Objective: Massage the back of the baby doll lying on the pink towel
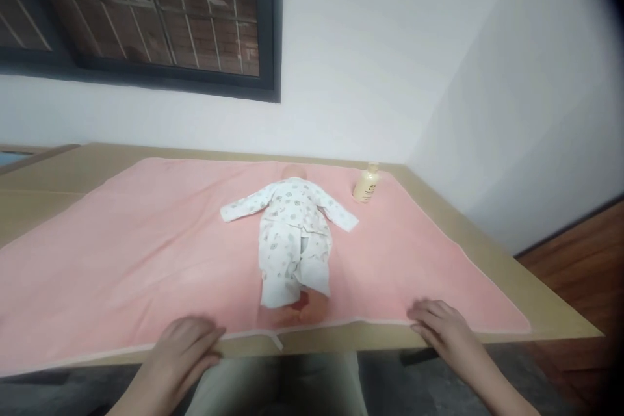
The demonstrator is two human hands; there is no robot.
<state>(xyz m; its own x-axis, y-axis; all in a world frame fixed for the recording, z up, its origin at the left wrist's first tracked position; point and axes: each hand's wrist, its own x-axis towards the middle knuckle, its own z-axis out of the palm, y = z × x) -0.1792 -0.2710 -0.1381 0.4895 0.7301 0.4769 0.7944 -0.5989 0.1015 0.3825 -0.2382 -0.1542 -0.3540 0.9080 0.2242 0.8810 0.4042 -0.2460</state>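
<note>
A doll in white patterned clothes (295, 208) lies on a pink blanket (195, 240), its head (294, 172) toward the wall. Both sleeves stretch out to the sides, and the trouser legs (280, 266) point toward me. Beyond the trouser cuffs, the doll's skin-coloured feet (312, 309) show, blurred. My left hand (188, 344) rests on the blanket's near edge, left of the doll, fingers loosely bent and holding nothing visible. On the same edge at the right lies my right hand (439, 325), fingers slightly curved and apart, also without anything visible in it.
A cream bottle (366, 183) with dark lettering leans on the blanket, right of the doll. The wooden table (541, 302) meets a white wall (370, 65) at the back. A barred window (185, 13) is at the upper left, with brown wooden panels (585, 260) at the right.
</note>
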